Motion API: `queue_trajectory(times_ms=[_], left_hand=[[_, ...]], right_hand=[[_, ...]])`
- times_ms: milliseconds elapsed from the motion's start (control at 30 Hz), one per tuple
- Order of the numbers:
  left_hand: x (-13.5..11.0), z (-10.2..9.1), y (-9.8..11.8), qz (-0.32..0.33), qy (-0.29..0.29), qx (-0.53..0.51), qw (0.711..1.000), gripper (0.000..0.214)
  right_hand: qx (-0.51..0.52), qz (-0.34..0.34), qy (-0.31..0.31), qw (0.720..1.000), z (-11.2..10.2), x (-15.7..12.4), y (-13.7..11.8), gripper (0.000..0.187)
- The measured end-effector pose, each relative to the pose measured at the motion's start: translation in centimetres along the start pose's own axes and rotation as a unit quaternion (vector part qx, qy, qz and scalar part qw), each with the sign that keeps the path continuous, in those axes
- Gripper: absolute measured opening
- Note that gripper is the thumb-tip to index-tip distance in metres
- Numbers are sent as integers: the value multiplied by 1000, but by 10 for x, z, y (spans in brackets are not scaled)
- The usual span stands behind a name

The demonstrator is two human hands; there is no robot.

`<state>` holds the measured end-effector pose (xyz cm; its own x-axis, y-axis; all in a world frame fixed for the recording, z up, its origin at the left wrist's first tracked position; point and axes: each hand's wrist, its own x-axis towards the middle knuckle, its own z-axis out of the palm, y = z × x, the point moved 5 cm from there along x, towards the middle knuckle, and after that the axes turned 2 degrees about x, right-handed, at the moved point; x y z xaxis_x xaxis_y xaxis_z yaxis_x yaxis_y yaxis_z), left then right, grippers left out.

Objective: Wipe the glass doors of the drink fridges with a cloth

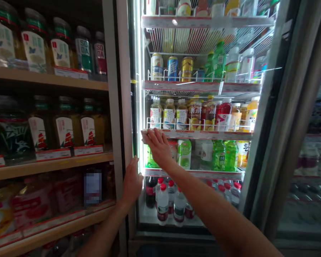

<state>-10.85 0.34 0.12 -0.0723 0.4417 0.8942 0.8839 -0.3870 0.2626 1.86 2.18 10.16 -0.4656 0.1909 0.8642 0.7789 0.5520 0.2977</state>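
My right hand (159, 146) reaches across to the left side of the lit fridge's glass door (200, 153), its fingers stretched flat against the pane. Under the fingertips shows a small pale folded cloth (144, 137), mostly covered by the hand. Lower and to the left, my left hand (132, 180) rests on the door's left frame, fingers pointing up and thumb apart, with nothing seen in it. Behind the glass, near my right hand, stand tea bottles (169, 114) and a green-and-white bottle (184, 153).
On the left, wooden shelves (50, 162) carry several drink bottles and price tags. Inside the fridge, cans (172, 68) stand above, and red-capped water bottles (162, 203) stand at the bottom. A metal door frame (286, 117) bounds the right; another glass-fronted cooler lies beyond it.
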Motion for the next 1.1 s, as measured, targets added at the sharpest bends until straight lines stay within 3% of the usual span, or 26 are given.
queue_trajectory(times_ms=[67, 167, 233, 300, 367, 433, 500, 567, 633, 700, 767, 833, 900, 1000, 1033, 1100], left_hand=[[-2, -1, -3, -4, 3, -5, 1000, 60], [-7, -1, -6, -3, -1, 4, 1000, 55], [-10, 0, -4, 3, -3, 12, 1000, 51], [-12, 4, 5, 16, -2, 15, 1000, 48], [-13, 8, 20, 27, 4, 13, 1000, 48], [-12, 13, 38, 46, 10, 9, 999, 47], [-9, 17, 53, 70, 13, 7, 997, 48], [-4, 19, 64, 88, 15, 9, 996, 48], [2, 21, 70, 90, 17, 12, 996, 47], [7, 23, 75, 89, 22, 19, 996, 46], [9, 28, 80, 87, 22, 31, 995, 46], [8, 33, 86, 89, 23, 39, 995, 47], [5, 37, 91, 97, 16, 42, 994, 49], [3, 41, 94, 106, 13, 45, 993, 49], [3, 42, 94, 105, 15, 44, 993, 48], [5, 42, 95, 98, 26, 34, 994, 48]], right_hand=[[1, -34, -17, 999, 5, -20, -11, 52], [11, -192, -67, 979, 14, -79, -30, 46], [8, -242, -76, 967, 12, -101, -21, 44], [-19, -186, -54, 981, 0, -94, 8, 47], [-65, -60, -4, 996, -17, -79, 47, 51], [-107, 12, 28, 994, -32, -82, 73, 51], [-118, -28, 5, 993, -37, -108, 79, 49], [-99, -129, -51, 985, -37, -143, 75, 48], [-90, -158, -79, 980, -39, -162, 78, 50], [-106, -95, -55, 988, -45, -152, 94, 51], [-131, 5, 7, 991, -53, -131, 112, 50], [-143, 51, 45, 987, -56, -123, 117, 48], [-139, 17, 23, 990, -52, -138, 109, 49], [-120, -100, -44, 987, -46, -176, 92, 46], [-119, -111, -50, 985, -48, -181, 93, 45], [-130, -64, -37, 989, -57, -171, 108, 47]])
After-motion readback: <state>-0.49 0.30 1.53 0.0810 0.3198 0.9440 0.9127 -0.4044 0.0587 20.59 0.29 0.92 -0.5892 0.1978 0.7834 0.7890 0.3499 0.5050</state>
